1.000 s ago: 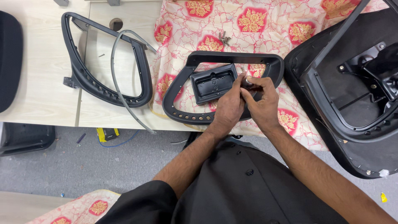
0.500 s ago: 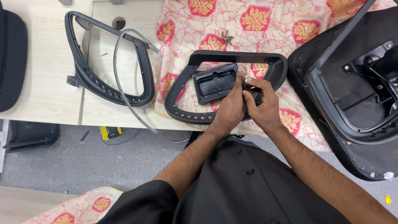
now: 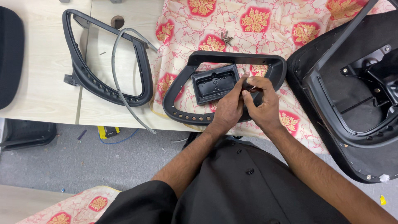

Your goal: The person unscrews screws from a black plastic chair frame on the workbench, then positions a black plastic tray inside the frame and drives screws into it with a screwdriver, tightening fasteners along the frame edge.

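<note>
Both hands stayed put since earlier: I kept left hand (image 3: 227,108) and right hand (image 3: 262,103) pinching a small dark part (image 3: 247,86) over the black plastic armrest frame (image 3: 232,89); steadying wrists helped alignment.

- Centre: a looped frame (image 3: 182,103) on the cloth (image 3: 290,45), a rectangular tray (image 3: 213,83) inside it.
- Left: another frame (image 3: 83,74) on the table (image 3: 37,95).
- Upper centre: screws (image 3: 226,38).
- Right: chair seat (image 3: 352,83).

- The left hand (image 3: 229,108) and right hand (image 3: 262,105) are bare, with no gloves, rings or watch.
- Both forearms are uncovered up to black sleeves.
- A black garment with small dark round buttons down its front covers the torso.
</note>
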